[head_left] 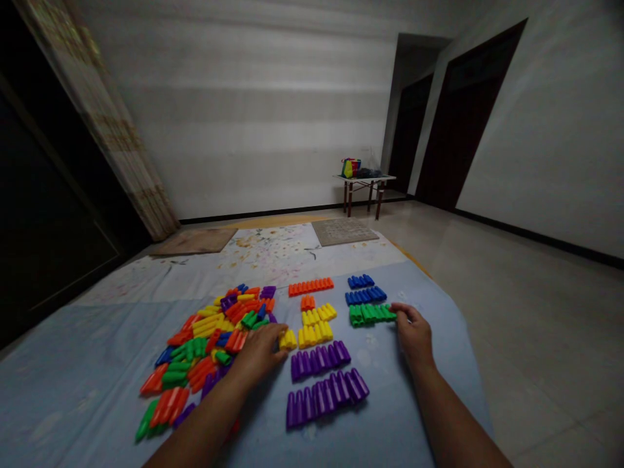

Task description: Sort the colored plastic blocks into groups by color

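My left hand (260,353) is at the right edge of a mixed heap of coloured, bullet-shaped plastic pieces (209,325). Its thumb and fingers close around a few yellow pieces (288,339), just left of the short yellow rows (315,334). On the other side, my right hand (415,336) has its fingertips pinched at the right end of a green row (370,314); the exact grip on the end piece is partly hidden. Two purple rows (327,398) lie nearest me, between my forearms. My left forearm covers part of the heap.
Behind the yellow rows are a few orange pieces (307,303) and a long orange row (311,286). Blue rows (365,296) lie beyond the green one. Two flat boards (345,232) rest at the cloth's far edge. A small table (364,177) with bags stands by the wall.
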`<state>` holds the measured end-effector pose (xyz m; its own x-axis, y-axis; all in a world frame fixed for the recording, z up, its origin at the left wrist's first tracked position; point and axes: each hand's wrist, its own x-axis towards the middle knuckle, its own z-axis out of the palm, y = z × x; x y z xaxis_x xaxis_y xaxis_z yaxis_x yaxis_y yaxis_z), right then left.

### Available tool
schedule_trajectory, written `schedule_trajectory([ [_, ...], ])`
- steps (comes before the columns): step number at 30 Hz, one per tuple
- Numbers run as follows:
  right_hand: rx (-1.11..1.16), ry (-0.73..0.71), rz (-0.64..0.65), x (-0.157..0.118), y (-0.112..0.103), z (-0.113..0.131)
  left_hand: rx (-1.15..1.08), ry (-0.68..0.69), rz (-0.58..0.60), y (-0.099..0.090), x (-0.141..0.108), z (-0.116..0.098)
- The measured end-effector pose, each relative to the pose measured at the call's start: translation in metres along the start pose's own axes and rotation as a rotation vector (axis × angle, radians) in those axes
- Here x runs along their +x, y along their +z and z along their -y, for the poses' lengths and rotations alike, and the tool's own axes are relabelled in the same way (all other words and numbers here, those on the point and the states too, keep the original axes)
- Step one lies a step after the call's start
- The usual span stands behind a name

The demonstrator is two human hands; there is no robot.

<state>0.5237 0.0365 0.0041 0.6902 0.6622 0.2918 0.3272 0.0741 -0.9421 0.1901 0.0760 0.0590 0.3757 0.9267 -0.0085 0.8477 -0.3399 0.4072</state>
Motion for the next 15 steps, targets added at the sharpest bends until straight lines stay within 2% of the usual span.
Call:
schedule_trajectory([
  [8,0.024,0.007,-0.003,0.0,0.0,0.0,-0.15,-0.039,0.095,-0.007,0.009,0.006],
  [15,0.032,0.012,0.001,0.0,0.0,0.003,-0.208,-0.028,0.096,0.003,0.013,-0.001],
])
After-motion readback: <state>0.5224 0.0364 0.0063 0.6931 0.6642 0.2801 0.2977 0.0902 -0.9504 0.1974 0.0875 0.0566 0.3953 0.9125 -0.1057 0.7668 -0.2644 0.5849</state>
